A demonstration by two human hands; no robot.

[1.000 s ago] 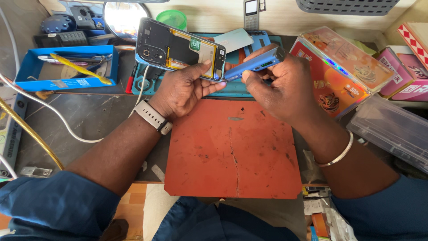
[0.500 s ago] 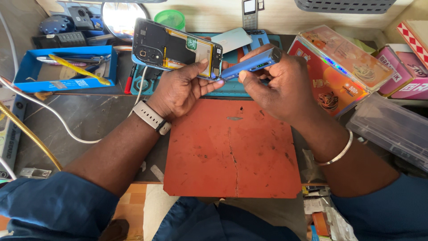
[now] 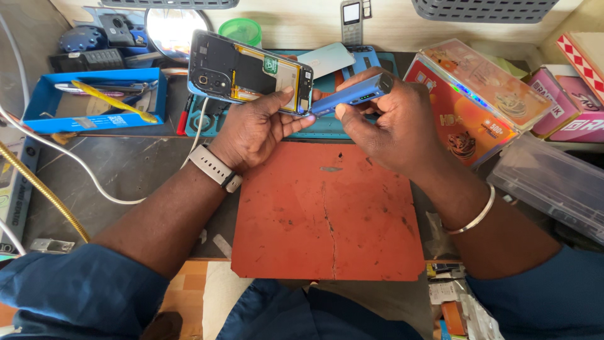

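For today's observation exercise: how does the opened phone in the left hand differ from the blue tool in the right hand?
The opened phone with its back cover off is flat, broad and dark with exposed parts; the blue pen-shaped tool is slim and one colour. The left hand props the phone up from below; the right hand grips the tool, its tip at the phone's lower corner. Both are held above the red mat.

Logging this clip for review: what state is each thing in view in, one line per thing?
Phone: back cover off, insides showing, held tilted above the bench.
Left hand: grips the phone from below.
Blue tool: tip at the phone's lower corner.
Right hand: closed on the blue tool.
Red mat: flat, cracked, worn.
Blue tray: open, holding tools.
Clear plastic case: lid shut.
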